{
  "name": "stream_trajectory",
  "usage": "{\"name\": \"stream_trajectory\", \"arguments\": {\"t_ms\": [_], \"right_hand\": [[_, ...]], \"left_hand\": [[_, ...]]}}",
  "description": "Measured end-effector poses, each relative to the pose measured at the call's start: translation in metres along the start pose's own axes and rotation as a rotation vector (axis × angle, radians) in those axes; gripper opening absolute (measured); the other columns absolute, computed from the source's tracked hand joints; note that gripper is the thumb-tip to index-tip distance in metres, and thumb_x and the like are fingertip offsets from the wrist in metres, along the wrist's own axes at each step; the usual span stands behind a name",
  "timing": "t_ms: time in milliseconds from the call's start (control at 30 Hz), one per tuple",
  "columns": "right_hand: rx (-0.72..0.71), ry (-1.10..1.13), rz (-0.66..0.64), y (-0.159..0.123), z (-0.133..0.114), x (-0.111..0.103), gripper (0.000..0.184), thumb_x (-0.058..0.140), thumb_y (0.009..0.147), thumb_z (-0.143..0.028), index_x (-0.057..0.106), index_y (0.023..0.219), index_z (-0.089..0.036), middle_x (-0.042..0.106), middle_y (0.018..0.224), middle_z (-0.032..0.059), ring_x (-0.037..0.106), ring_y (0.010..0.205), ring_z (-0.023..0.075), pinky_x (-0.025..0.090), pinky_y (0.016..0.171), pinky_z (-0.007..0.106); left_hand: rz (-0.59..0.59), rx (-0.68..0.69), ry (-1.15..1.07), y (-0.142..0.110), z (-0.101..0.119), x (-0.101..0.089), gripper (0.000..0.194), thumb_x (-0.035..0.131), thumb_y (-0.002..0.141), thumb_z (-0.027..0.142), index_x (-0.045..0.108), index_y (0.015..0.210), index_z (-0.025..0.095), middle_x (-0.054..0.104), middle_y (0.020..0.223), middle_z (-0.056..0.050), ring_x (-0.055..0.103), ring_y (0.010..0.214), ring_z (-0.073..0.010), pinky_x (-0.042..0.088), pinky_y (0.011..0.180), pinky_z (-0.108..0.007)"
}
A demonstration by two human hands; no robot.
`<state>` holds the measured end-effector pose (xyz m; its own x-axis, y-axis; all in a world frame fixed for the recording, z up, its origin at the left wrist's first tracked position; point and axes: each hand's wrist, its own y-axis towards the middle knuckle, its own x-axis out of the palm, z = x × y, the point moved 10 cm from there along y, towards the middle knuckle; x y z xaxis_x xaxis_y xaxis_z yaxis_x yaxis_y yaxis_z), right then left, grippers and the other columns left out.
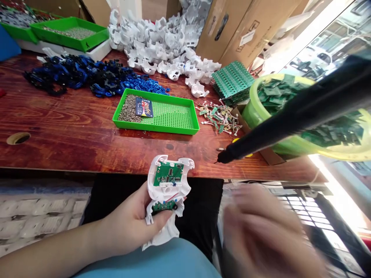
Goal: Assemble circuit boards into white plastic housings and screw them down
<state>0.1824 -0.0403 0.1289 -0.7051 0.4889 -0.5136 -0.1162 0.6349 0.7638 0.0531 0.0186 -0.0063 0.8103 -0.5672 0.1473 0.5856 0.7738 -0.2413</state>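
Observation:
My left hand is closed around a white plastic housing, its thumb pressed over the lower part. A green circuit board sits in the upper part of the housing, and a smaller green board lies lower, with a red wire between them. At lower right, my right hand is smeared by motion; whether it holds anything cannot be made out. Above it, a black electric screwdriver slants down, its thin tip pointing at the table edge, apart from the housing.
A green perforated tray holds small screws and a dark card. Behind lie blue and black parts and piled white shells. To the right are green board panels, small wired boards and a yellow-green basin.

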Motion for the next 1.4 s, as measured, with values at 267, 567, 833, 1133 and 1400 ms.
{"name": "stream_trajectory", "arguments": {"t_ms": [267,567,833,1133,1400], "right_hand": [[-0.266,-0.197,-0.246,-0.004,-0.027,0.030,0.017,0.054,0.087,-0.010,0.070,0.093,-0.012,0.071,0.084,0.0069,0.066,0.084,0.0187,0.056,0.079,0.032],[-0.291,-0.143,-0.232,-0.023,-0.018,0.028,0.022,0.047,0.089,-0.010,0.068,0.095,-0.007,0.072,0.092,0.0089,0.067,0.089,0.0218,0.057,0.075,0.032],[-0.045,-0.050,-0.087,-0.036,0.014,0.015,0.016,0.056,0.084,-0.009,0.069,0.094,-0.011,0.065,0.083,0.0079,0.061,0.079,0.0157,0.052,0.066,0.028],[0.107,0.055,-0.077,-0.048,0.042,-0.002,0.019,0.054,0.085,-0.007,0.070,0.095,-0.012,0.060,0.076,0.0045,0.058,0.076,0.0134,0.051,0.067,0.027],[0.169,0.102,-0.065,-0.059,0.065,-0.012,0.016,0.057,0.084,-0.007,0.068,0.094,-0.014,0.064,0.079,0.0037,0.058,0.076,0.0121,0.048,0.068,0.027]], "left_hand": [[-0.095,0.006,0.093,-0.010,0.001,0.023,0.057,0.061,0.085,0.025,0.041,0.138,0.029,0.058,0.130,-0.007,0.050,0.123,-0.0261,0.037,0.107,-0.037],[-0.125,0.025,0.167,-0.005,-0.006,0.034,0.055,0.060,0.086,0.029,0.040,0.137,0.027,0.056,0.131,-0.007,0.052,0.120,-0.0234,0.038,0.105,-0.033],[-0.196,0.054,0.288,0.015,-0.004,0.054,0.044,0.054,0.089,0.030,0.043,0.130,0.021,0.054,0.132,-0.009,0.052,0.119,-0.0223,0.041,0.100,-0.027],[-0.200,0.040,0.348,0.031,-0.012,0.064,0.037,0.054,0.088,0.025,0.051,0.125,0.021,0.061,0.125,-0.006,0.056,0.114,-0.0234,0.042,0.101,-0.026],[-0.394,0.154,0.554,0.046,-0.018,0.089,0.038,0.051,0.087,0.017,0.043,0.124,0.024,0.060,0.116,-0.004,0.058,0.105,-0.0195,0.046,0.099,-0.032]]}}
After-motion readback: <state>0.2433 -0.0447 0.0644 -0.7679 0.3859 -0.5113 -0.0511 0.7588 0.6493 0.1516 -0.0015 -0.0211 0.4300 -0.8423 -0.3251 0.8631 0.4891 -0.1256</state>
